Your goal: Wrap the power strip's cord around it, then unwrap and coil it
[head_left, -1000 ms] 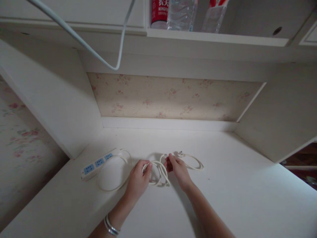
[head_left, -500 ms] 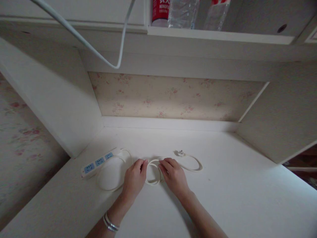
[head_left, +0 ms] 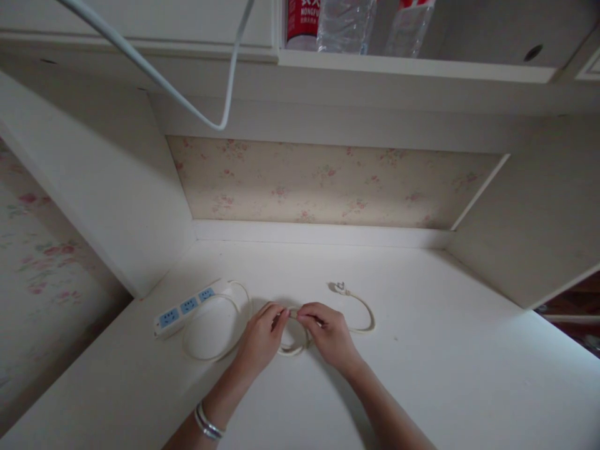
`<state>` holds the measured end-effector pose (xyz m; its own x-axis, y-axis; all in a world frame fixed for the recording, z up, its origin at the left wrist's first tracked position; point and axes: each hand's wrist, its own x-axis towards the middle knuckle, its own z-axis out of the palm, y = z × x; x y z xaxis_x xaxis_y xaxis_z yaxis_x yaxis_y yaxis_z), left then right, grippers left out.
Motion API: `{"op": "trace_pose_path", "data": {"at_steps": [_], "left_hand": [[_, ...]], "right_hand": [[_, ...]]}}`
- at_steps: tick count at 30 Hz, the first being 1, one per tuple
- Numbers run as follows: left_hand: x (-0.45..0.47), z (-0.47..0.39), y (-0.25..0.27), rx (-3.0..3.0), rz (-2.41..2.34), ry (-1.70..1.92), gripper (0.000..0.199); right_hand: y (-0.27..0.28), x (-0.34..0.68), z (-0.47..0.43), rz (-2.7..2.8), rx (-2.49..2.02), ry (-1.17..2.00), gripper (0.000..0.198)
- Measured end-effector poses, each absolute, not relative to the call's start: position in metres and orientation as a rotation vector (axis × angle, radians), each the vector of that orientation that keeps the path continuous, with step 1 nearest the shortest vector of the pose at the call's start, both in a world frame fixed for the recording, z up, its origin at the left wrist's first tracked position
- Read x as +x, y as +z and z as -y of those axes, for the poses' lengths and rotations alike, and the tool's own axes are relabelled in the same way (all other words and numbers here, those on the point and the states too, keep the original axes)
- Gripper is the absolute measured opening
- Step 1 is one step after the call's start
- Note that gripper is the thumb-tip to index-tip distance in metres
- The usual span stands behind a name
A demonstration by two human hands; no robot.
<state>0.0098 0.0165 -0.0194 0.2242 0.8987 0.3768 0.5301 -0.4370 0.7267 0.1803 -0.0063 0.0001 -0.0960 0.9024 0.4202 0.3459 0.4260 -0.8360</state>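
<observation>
A white power cord (head_left: 291, 352) is looped into a small coil between my hands. My left hand (head_left: 265, 331) pinches the coil's upper left, its fingertips closed on the cord. On the upper right of the loop, my right hand (head_left: 328, 328) pinches the cord too, the two sets of fingertips nearly meeting. To the left lies a white power strip (head_left: 187, 306) with blue sockets, and a wide loose loop of cord runs from it toward my left hand. The cord's plug (head_left: 339, 287) rests on the desk beyond my right hand, joined by a curved length.
The white desk (head_left: 445, 375) has side panels left and right and a low ledge at the back. Above hangs a shelf with a red-labelled bottle (head_left: 304, 22) and clear plastic bottles (head_left: 344, 25). A thick white cable (head_left: 154, 72) dangles at upper left.
My hands have come closer together at the top of the coil. The plug has shifted slightly left, and its curved length of cord has drawn in toward my right hand.
</observation>
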Motion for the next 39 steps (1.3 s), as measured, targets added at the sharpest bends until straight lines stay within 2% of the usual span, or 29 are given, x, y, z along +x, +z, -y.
{"op": "trace_pose_path", "data": {"at_steps": [6, 13, 18, 21, 24, 31, 37, 39], "left_hand": [[0.010, -0.017, -0.024, 1.877, -1.364, 1.079, 0.027], [0.006, -0.026, -0.025, 1.560, -1.495, 1.173, 0.034], [0.003, -0.028, -0.023, 1.494, -1.533, 1.267, 0.034], [0.003, -0.028, -0.026, 1.544, -1.512, 1.274, 0.033], [0.004, -0.029, -0.032, 1.549, -1.477, 1.261, 0.034], [0.006, -0.030, -0.032, 1.698, -1.411, 1.268, 0.031], [0.004, -0.022, -0.019, 2.022, -1.333, 1.085, 0.022], [0.004, -0.021, -0.018, 2.040, -1.357, 1.082, 0.022]], "right_hand": [[-0.006, 0.185, 0.002, 1.348, -1.172, 0.991, 0.016], [0.006, 0.202, 0.003, 1.060, -0.742, 1.285, 0.019], [0.014, 0.211, 0.004, 1.319, -0.965, 1.381, 0.033], [0.011, 0.206, 0.007, 1.706, -1.130, 1.440, 0.029], [0.009, 0.197, 0.012, 1.962, -1.113, 1.530, 0.030], [0.015, 0.185, 0.018, 1.754, -0.922, 1.700, 0.018], [0.018, 0.188, 0.019, 1.627, -0.810, 1.856, 0.045], [0.019, 0.191, 0.021, 1.600, -0.776, 1.917, 0.045]]}}
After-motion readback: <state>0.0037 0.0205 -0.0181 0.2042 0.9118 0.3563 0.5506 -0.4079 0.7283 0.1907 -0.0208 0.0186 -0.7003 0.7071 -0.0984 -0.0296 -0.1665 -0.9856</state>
